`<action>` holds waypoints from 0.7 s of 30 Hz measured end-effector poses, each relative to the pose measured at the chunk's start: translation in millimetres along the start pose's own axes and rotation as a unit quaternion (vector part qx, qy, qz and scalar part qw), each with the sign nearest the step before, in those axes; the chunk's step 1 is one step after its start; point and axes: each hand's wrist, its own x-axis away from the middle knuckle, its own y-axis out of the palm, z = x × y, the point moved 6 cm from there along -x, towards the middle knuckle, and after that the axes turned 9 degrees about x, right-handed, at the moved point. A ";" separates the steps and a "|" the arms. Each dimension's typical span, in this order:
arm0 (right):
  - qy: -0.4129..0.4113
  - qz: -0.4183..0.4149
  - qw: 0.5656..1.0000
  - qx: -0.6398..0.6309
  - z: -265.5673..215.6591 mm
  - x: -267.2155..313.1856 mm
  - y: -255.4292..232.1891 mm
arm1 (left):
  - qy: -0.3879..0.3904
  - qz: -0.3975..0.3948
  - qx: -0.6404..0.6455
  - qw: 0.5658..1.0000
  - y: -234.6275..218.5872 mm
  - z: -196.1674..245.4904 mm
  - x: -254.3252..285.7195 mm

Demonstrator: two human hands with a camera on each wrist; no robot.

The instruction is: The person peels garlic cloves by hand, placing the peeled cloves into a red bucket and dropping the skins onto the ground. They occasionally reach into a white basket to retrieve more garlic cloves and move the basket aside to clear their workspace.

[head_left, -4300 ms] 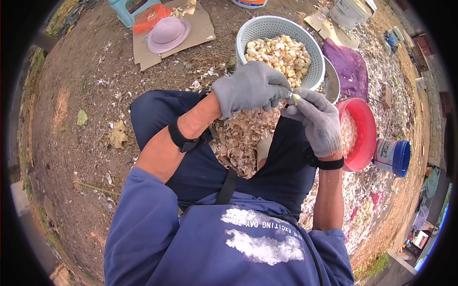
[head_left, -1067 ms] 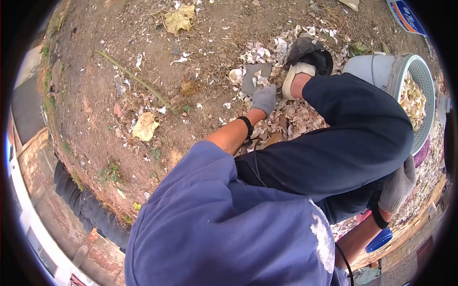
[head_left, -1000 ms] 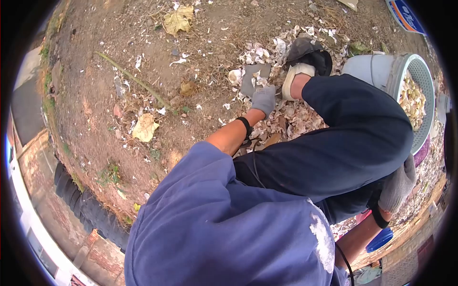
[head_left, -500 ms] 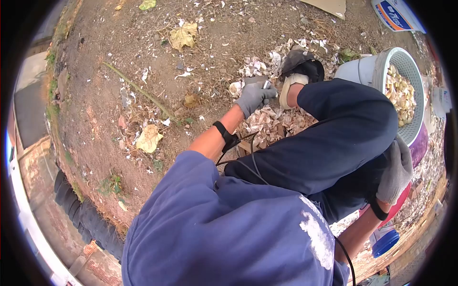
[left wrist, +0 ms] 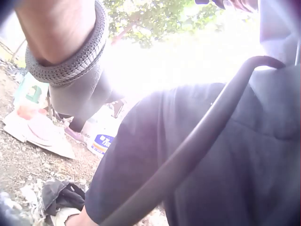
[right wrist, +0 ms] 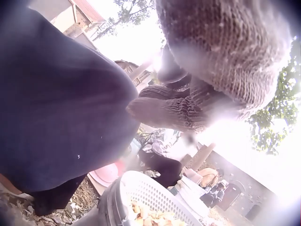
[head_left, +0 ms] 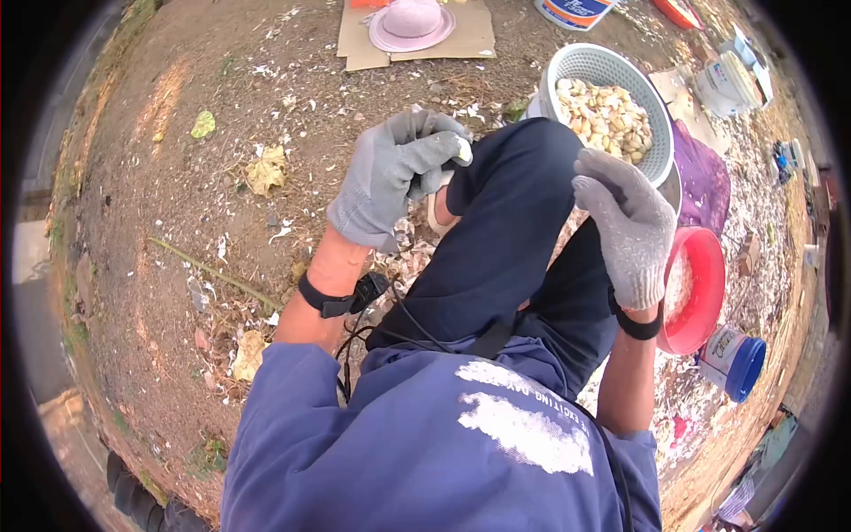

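Note:
My gloved left hand (head_left: 394,177) is raised beside the left knee, its thumb and a finger pinching a small pale piece that looks like a garlic clove (head_left: 464,152). The left wrist view shows mostly the back edge of that glove (left wrist: 75,89). Across the knee, my gloved right hand (head_left: 628,226) holds nothing, its fingers slightly bent and close together. It is nearest to a grey colander (head_left: 612,64) heaped with garlic cloves (head_left: 612,120), also visible below the right glove in the right wrist view. A red basin (head_left: 712,284) of pale cloves stands beyond the right wrist.
Garlic skins (head_left: 415,262) litter the ground by the shoe. A pink hat (head_left: 412,25) lies on cardboard (head_left: 470,40) ahead. A purple mesh bag (head_left: 705,182), a blue-lidded tub (head_left: 743,368) and a white bucket (head_left: 729,84) stand or lie to the right.
The left hand has risen from the ground by the shoe, bringing a small pale piece up. My right hand has come away from the leg, and the view has swung forward.

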 end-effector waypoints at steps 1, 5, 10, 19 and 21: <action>-0.007 -0.018 1.000 0.010 -10.9 5.5 3.7 | -0.045 0.020 0.008 0.999 12.9 16.3 -1.8; -0.039 -0.033 0.997 -0.066 -21.5 18.9 6.8 | -0.011 0.003 -0.081 0.997 82.3 47.8 0.3; -0.029 0.018 0.991 -0.127 -1.1 30.9 -18.1 | 0.059 -0.030 -0.124 0.990 138.2 40.3 -3.6; 0.067 0.036 0.985 -0.152 56.1 44.6 -52.1 | -0.033 -0.193 -0.222 0.955 183.5 11.9 -23.6; 0.094 0.042 0.985 -0.139 62.8 47.3 -65.0 | -0.021 -0.202 -0.269 0.941 189.4 18.2 -30.8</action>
